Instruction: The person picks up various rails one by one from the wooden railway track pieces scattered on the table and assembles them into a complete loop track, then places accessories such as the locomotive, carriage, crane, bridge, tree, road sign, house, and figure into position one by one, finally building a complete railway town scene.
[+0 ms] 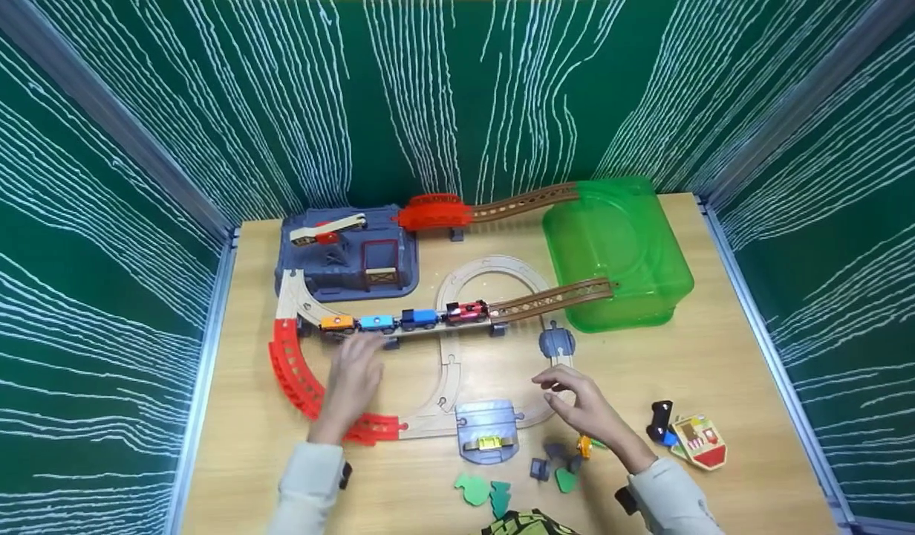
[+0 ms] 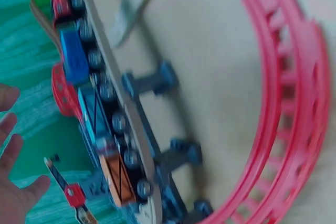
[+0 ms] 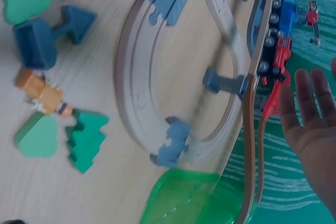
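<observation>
On a raised stretch of track stands a toy train: a red engine [image 1: 466, 312], a blue car [image 1: 419, 319], a light blue car [image 1: 376, 322] and an orange car [image 1: 337, 322] in a row. My left hand [image 1: 356, 377] hovers just in front of the orange and light blue cars, fingers loose and holding nothing. Over the right side of the track loop is my right hand [image 1: 582, 401], its fingers spread and nothing in them; it is near the round grey track piece [image 1: 557, 342]. The right wrist view shows its straight fingers beyond the brown ramp [image 3: 249, 145].
A grey crane base [image 1: 346, 260] sits at back left, a green translucent bin [image 1: 621, 253] at back right under the brown ramps. Red curved track [image 1: 294, 375] runs along the left. A grey crossing piece [image 1: 487, 431], green tree shapes [image 1: 473, 490] and a small house block [image 1: 700, 442] lie in front.
</observation>
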A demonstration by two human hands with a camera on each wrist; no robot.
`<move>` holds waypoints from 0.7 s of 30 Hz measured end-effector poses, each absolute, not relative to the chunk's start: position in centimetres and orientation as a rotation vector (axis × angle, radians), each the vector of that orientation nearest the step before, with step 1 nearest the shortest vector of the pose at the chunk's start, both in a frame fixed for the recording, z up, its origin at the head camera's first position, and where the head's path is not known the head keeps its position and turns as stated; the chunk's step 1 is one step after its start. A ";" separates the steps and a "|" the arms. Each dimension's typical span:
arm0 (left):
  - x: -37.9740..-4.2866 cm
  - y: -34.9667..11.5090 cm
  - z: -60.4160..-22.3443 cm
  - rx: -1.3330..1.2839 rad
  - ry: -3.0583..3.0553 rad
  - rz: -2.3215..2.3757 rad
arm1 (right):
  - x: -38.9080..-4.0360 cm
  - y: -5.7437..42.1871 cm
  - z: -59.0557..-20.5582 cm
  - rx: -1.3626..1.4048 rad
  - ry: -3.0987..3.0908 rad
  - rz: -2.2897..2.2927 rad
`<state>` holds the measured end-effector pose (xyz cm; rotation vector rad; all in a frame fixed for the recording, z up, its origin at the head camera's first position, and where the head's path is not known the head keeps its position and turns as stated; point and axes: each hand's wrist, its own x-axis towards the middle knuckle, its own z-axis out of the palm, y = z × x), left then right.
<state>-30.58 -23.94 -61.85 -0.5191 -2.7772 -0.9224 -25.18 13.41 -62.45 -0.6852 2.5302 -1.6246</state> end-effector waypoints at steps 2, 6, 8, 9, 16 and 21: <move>-29.1 -22.9 -62.1 -0.517 -2.823 -0.958 | -25.0 14.3 -63.3 -0.637 2.553 -1.617; -26.2 -21.1 -63.1 -0.561 -2.878 -0.985 | -24.5 15.7 -64.0 -0.534 2.588 -1.627; -24.9 -20.5 -63.9 -0.571 -2.901 -1.027 | -24.3 16.2 -63.9 -0.489 2.603 -1.638; -24.2 -20.3 -64.4 -0.575 -2.910 -1.047 | -24.1 16.5 -63.7 -0.468 2.611 -1.644; -20.0 -19.8 -67.6 -0.504 -3.059 -1.129 | -23.0 19.5 -63.0 -0.237 2.704 -1.600; -17.5 -19.5 -69.2 -0.419 -3.168 -1.181 | -22.3 23.7 -65.8 -0.081 2.831 -1.466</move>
